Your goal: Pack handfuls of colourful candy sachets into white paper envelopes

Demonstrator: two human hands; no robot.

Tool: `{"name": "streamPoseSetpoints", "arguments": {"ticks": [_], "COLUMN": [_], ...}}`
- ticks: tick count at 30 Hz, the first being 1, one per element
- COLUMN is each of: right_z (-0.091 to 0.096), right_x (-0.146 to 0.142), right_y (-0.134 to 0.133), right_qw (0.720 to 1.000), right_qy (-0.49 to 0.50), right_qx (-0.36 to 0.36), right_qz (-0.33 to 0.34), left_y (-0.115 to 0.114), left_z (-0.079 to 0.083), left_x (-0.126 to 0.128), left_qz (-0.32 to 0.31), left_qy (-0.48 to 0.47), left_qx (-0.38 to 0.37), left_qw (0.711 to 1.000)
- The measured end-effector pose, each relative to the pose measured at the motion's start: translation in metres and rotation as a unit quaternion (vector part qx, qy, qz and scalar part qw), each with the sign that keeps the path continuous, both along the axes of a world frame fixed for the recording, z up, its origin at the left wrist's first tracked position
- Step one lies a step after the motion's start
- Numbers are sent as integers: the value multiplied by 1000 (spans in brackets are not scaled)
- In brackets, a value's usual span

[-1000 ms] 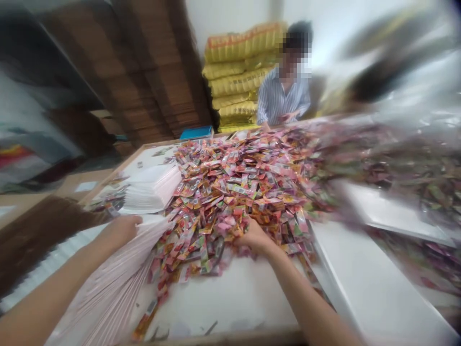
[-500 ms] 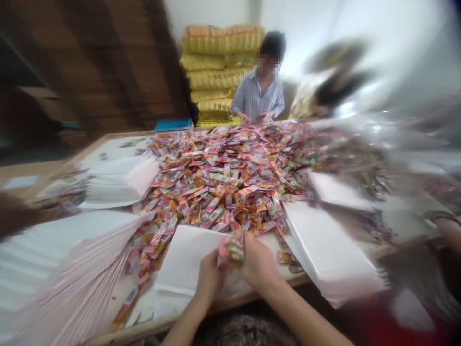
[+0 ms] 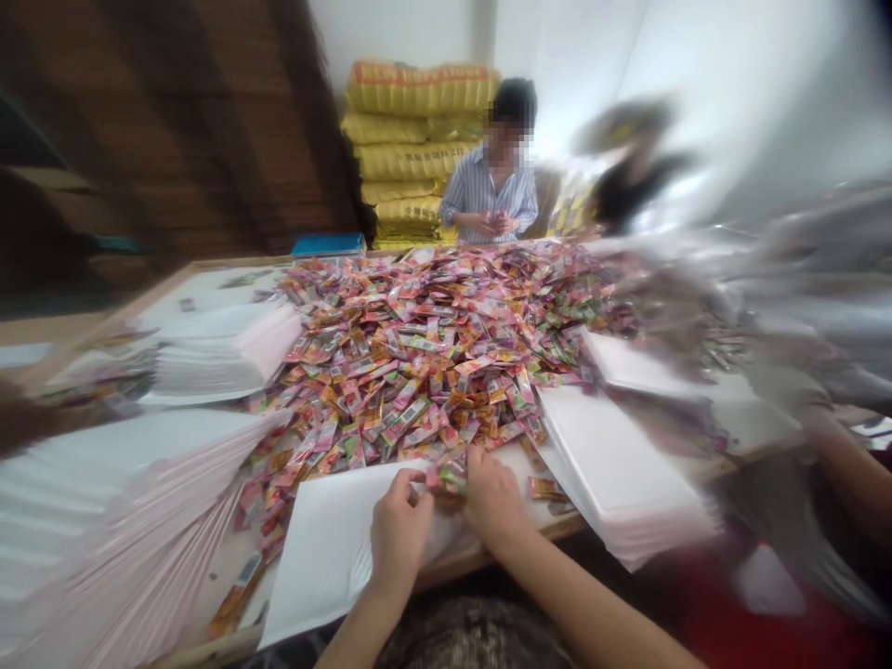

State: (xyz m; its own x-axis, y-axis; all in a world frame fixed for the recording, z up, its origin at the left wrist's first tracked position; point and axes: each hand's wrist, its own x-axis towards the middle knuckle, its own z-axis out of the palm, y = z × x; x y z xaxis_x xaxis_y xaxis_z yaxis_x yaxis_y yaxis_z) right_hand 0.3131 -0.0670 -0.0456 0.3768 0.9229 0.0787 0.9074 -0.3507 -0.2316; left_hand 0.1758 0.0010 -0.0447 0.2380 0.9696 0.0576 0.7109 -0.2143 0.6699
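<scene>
My right hand (image 3: 493, 502) is closed on a small bunch of snack packets (image 3: 448, 476) in shiny pink, green and orange wrappers. Curled fingers of my left hand (image 3: 400, 525) meet the left end of the same bunch. Both hands are just above the table's near edge. Under and beside my left hand lies a flat white envelope (image 3: 321, 544), partly covered by that hand. A large heap of similar packets (image 3: 418, 353) spreads over the table beyond my hands. How many packets I hold cannot be made out.
Stacks of white envelopes stand at the right (image 3: 613, 455), at the near left (image 3: 132, 502) and farther left (image 3: 209, 348). A person in a striped shirt (image 3: 491, 190) stands across the table before yellow sacks (image 3: 411, 167). Another person's arm (image 3: 850, 465) shows at right.
The envelope in front of me has shifted toward me and left. My left hand has moved slightly left, its fingers less wrapped round the packets. The person opposite has brought their hands together.
</scene>
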Motion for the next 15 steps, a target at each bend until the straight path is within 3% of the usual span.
{"name": "streamPoseSetpoints", "arguments": {"ticks": [3,6,11,15], "right_z": [-6,-9,-7,-5], "right_x": [-13,-21,-17,-21], "right_y": [3,5,11,13], "right_qw": [996,991,986,987], "right_qy": [-72,-109,-128,-158], "right_qx": [9,5,4,12], "right_qz": [43,79,106,34], "left_y": [14,23,-7,-26], "left_z": [9,23,48,53], "left_x": [8,23,30,21], "left_qz": [-19,-77,-184,-161], "left_qy": [51,110,175,224], "left_qx": [14,51,98,110], "left_qw": [998,990,962,955]}}
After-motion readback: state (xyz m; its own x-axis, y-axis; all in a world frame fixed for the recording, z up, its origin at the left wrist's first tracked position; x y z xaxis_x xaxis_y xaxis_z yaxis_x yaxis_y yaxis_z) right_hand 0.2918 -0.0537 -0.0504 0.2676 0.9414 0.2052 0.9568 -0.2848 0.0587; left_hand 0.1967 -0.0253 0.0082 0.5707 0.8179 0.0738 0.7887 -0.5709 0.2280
